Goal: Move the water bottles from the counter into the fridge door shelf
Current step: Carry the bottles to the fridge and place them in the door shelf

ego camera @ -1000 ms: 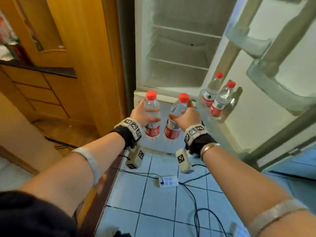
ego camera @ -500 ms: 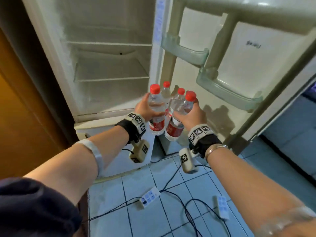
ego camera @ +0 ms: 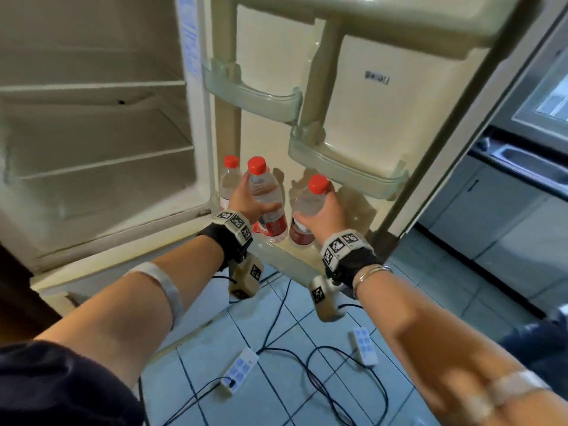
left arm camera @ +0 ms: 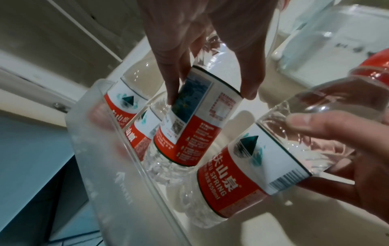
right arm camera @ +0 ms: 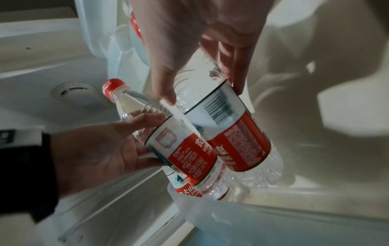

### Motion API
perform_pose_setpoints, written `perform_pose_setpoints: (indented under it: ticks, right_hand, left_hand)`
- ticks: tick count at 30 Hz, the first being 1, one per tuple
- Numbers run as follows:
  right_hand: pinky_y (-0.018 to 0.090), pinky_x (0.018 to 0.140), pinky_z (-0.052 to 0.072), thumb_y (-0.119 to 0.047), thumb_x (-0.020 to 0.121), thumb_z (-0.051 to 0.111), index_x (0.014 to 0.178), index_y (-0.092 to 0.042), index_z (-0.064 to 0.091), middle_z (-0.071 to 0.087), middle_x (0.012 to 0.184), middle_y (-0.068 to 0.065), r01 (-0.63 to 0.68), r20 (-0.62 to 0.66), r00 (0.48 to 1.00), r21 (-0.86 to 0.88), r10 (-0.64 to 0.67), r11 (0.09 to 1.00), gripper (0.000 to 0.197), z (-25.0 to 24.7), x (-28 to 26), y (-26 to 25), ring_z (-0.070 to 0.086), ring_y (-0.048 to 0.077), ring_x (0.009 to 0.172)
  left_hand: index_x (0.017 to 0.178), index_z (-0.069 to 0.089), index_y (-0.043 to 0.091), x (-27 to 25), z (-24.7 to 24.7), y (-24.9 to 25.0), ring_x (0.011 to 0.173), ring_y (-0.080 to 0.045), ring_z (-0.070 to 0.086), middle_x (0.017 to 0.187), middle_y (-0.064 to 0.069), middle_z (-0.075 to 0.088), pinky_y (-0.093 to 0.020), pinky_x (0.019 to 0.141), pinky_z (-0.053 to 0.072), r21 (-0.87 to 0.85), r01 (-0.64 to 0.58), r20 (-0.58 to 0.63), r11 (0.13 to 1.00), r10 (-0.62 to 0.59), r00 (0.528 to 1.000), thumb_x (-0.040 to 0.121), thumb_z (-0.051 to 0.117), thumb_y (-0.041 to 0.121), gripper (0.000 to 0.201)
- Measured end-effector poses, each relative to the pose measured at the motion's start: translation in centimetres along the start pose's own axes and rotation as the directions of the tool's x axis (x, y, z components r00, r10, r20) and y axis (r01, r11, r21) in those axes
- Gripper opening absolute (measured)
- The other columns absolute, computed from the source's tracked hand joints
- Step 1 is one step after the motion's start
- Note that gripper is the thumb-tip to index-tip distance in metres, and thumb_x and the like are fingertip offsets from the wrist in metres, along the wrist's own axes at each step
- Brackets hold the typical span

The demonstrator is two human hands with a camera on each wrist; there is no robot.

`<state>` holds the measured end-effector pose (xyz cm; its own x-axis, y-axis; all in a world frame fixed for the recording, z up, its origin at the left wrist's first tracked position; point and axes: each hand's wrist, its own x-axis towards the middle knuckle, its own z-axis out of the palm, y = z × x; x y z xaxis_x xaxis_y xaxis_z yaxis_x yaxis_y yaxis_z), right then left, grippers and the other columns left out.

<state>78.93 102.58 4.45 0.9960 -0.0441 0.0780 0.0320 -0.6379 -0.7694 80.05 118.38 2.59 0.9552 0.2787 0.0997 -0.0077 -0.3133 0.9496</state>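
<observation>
Each hand holds a clear water bottle with a red cap and a red-and-white label. My left hand (ego camera: 243, 198) grips the left bottle (ego camera: 265, 195) round its upper body; its base dips inside the frosted bottom door shelf (left arm camera: 105, 166). My right hand (ego camera: 330, 210) grips the right bottle (ego camera: 307, 204), tilted, with its base at the shelf's rim (right arm camera: 252, 219). Two more bottles stand in the shelf's left end, one (left arm camera: 124, 99) behind the other (left arm camera: 136, 133); the head view shows only one shelf bottle (ego camera: 230, 182) plainly.
The fridge door hangs open with two pale green upper door racks (ego camera: 344, 164). The fridge's inner shelves (ego camera: 101, 161) are to the left. Power strips (ego camera: 239, 368) and black cables lie on the blue tiled floor. Grey cabinets (ego camera: 507, 229) stand to the right.
Both hands have carried their bottles forward and down from in front of the fridge to the bottom door shelf. The view has swung right towards the door.
</observation>
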Motion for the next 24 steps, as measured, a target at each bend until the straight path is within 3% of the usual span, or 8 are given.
perform_pose_setpoints:
  ticks: [3, 6, 8, 12, 15, 18, 24]
  right_hand:
    - [0.047, 0.1, 0.045, -0.032, 0.064, 0.079, 0.125, -0.024, 0.045, 0.062, 0.118, 0.006, -0.046, 0.006, 0.999, 0.024, 0.046, 0.999, 0.07, 0.6, 0.9, 1.2, 0.058, 0.03, 0.112]
    - [0.039, 0.099, 0.045, -0.029, 0.068, 0.079, 0.123, -0.023, 0.047, 0.062, 0.118, 0.005, -0.085, 0.026, 0.996, 0.011, 0.084, 0.996, 0.064, 1.1, 1.6, 2.0, 0.058, 0.027, 0.112]
    - [0.033, 0.097, 0.044, -0.029, 0.071, 0.078, 0.122, -0.021, 0.047, 0.062, 0.118, 0.004, -0.09, 0.038, 0.995, -0.031, 0.091, 0.995, 0.06, 1.3, 2.1, 2.5, 0.058, 0.025, 0.11]
    - [0.036, 0.098, 0.047, -0.034, 0.071, 0.077, 0.124, -0.02, 0.047, 0.064, 0.116, 0.006, -0.085, 0.06, 0.994, -0.094, 0.091, 0.992, 0.062, 2.3, 2.9, 2.7, 0.06, 0.028, 0.109]
    - [0.038, 0.097, 0.049, -0.038, 0.071, 0.075, 0.12, -0.018, 0.049, 0.065, 0.115, 0.006, -0.085, 0.06, 0.994, -0.132, 0.094, 0.988, 0.06, 3.0, 3.2, 2.4, 0.061, 0.028, 0.108]
    - [0.037, 0.095, 0.049, -0.038, 0.072, 0.075, 0.118, -0.017, 0.048, 0.064, 0.115, 0.007, -0.097, 0.068, 0.992, -0.14, 0.107, 0.985, 0.057, 3.2, 3.5, 2.1, 0.061, 0.029, 0.108]
    - [0.038, 0.095, 0.05, -0.034, 0.073, 0.075, 0.123, -0.017, 0.045, 0.065, 0.115, 0.008, -0.141, 0.06, 0.987, -0.099, 0.147, 0.985, 0.062, 4.2, 3.1, 2.8, 0.062, 0.03, 0.108]
  left_hand:
    - [0.125, 0.044, 0.014, 1.0, 0.6, -1.7, 0.102, -0.017, 0.057, 0.109, 0.003, 0.058, -0.031, 0.088, 0.048, -0.059, 0.067, -0.016, 0.996, -0.068, 0.998, 0.061, 0.083, 0.019, 0.075]
    - [0.128, 0.042, 0.014, 1.8, 0.9, -3.5, 0.111, -0.023, 0.058, 0.121, -0.004, 0.06, -0.039, 0.09, 0.052, -0.104, 0.157, -0.032, 0.982, -0.161, 0.986, 0.057, 0.084, 0.026, 0.083]
    - [0.125, 0.043, 0.014, 2.1, 1.2, -4.6, 0.109, -0.025, 0.059, 0.117, -0.003, 0.06, -0.043, 0.09, 0.053, -0.104, 0.183, -0.047, 0.978, -0.189, 0.981, 0.062, 0.083, 0.025, 0.076]
    - [0.123, 0.047, 0.011, 2.9, 1.2, -5.0, 0.098, -0.014, 0.051, 0.107, 0.003, 0.053, -0.028, 0.088, 0.044, 0.044, 0.129, -0.084, 0.991, -0.125, 0.989, 0.07, 0.077, 0.029, 0.063]
    - [0.118, 0.046, 0.01, 4.0, 0.4, -4.1, 0.092, -0.017, 0.056, 0.104, -0.001, 0.056, -0.032, 0.084, 0.049, 0.021, 0.128, -0.116, 0.992, -0.124, 0.985, 0.073, 0.075, 0.024, 0.055]
    - [0.116, 0.046, 0.013, 4.7, -0.4, -3.8, 0.094, -0.023, 0.061, 0.097, 0.002, 0.057, -0.038, 0.089, 0.052, 0.006, 0.114, -0.234, 0.993, -0.11, 0.966, 0.075, 0.069, 0.017, 0.046]
    - [0.117, 0.047, 0.015, 5.5, -1.9, -4.4, 0.11, -0.023, 0.058, 0.123, -0.007, 0.057, -0.032, 0.092, 0.049, 0.02, 0.148, -0.271, 0.989, -0.138, 0.953, 0.082, 0.065, 0.013, 0.039]
